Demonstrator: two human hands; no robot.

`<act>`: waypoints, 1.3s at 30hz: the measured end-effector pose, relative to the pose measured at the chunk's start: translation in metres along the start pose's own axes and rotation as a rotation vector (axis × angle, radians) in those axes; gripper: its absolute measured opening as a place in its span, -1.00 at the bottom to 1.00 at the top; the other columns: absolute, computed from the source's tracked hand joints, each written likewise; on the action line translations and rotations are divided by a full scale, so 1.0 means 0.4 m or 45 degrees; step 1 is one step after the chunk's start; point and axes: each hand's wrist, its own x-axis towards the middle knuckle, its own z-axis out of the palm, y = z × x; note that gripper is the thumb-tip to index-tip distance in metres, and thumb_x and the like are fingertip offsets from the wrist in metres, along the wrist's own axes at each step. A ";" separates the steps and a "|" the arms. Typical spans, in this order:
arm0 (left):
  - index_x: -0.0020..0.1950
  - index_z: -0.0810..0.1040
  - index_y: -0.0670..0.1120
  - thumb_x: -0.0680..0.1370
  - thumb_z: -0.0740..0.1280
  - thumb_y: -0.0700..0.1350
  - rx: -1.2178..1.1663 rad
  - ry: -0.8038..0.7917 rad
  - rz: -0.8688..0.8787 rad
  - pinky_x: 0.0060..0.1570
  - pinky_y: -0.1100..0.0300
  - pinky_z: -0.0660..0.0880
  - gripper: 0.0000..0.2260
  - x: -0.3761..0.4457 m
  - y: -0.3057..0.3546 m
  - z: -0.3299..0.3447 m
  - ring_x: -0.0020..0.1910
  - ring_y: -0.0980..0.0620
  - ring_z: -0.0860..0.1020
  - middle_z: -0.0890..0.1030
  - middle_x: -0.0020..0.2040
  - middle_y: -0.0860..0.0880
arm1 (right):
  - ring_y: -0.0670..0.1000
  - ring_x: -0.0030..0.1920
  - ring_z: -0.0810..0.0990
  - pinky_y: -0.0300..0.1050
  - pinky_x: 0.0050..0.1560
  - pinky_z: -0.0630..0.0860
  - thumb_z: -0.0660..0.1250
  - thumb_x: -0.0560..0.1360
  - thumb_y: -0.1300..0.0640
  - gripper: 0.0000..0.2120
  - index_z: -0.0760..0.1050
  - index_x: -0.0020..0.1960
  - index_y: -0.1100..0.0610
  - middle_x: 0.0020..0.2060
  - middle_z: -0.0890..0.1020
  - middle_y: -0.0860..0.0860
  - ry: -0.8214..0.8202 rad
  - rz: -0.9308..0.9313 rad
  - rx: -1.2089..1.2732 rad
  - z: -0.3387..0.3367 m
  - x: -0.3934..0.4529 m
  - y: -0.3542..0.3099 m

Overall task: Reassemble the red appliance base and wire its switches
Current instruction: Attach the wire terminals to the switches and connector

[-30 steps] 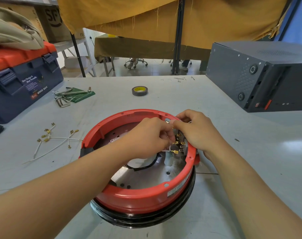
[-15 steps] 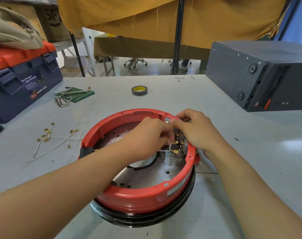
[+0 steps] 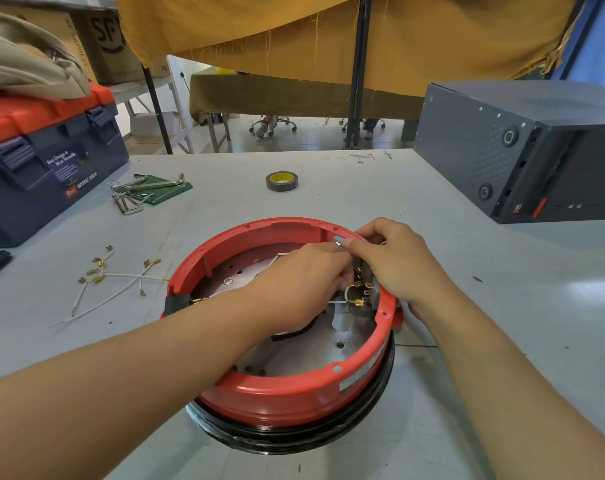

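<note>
Both hands work on the switch at the red base's right rim: left hand pinches a white wire, right hand grips the switch; next, I think, push the plug on straight

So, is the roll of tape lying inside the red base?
No, the roll of tape lies on the table, beyond the red base.

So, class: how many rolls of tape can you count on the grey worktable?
1: a dark roll of tape with a yellow core, lying flat beyond the round red appliance base. Others may be hidden behind the toolbox or hands.
</note>
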 end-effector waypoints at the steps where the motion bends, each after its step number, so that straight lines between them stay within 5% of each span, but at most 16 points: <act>1: -0.05 0.50 -0.13 0.55 0.22 -0.26 0.006 0.000 0.003 -0.04 -0.06 0.44 -0.91 0.000 -0.001 0.002 -0.07 -0.07 0.49 0.49 -0.07 0.00 | -0.05 -0.16 0.53 -0.28 -0.24 0.39 0.40 0.45 -0.02 -0.76 0.58 0.01 0.13 -0.17 0.60 -0.02 0.011 -0.001 0.004 0.001 -0.001 0.001; 15: -0.12 0.49 -0.07 0.52 0.25 -0.24 -0.046 0.056 -0.036 -0.06 -0.04 0.47 -0.91 0.003 0.002 0.004 -0.08 -0.06 0.51 0.53 -0.12 0.03 | -0.07 -0.21 0.56 -0.24 -0.20 0.44 0.42 0.42 -0.03 -0.77 0.59 -0.08 0.13 -0.27 0.61 -0.05 0.080 -0.034 -0.059 -0.004 -0.005 -0.003; 22: -0.08 0.58 -0.09 0.51 0.28 -0.24 -0.076 0.076 -0.090 -0.09 -0.02 0.48 -0.89 0.005 0.004 -0.003 -0.12 -0.01 0.53 0.63 -0.13 0.01 | 0.03 -0.21 0.60 -0.03 -0.14 0.54 0.41 0.35 -0.13 -0.70 0.57 -0.25 0.12 -0.36 0.63 0.02 0.122 -0.058 -0.291 -0.040 -0.023 -0.013; 39: -0.07 0.60 -0.13 0.51 0.29 -0.26 -0.112 0.094 -0.131 -0.13 0.16 0.42 -0.89 0.005 0.012 -0.003 -0.22 0.10 0.48 0.61 -0.19 0.02 | 0.06 -0.23 0.58 -0.04 -0.19 0.52 0.43 0.37 -0.15 -0.67 0.55 -0.27 0.13 -0.38 0.60 0.02 0.207 -0.142 -0.367 -0.030 -0.030 -0.013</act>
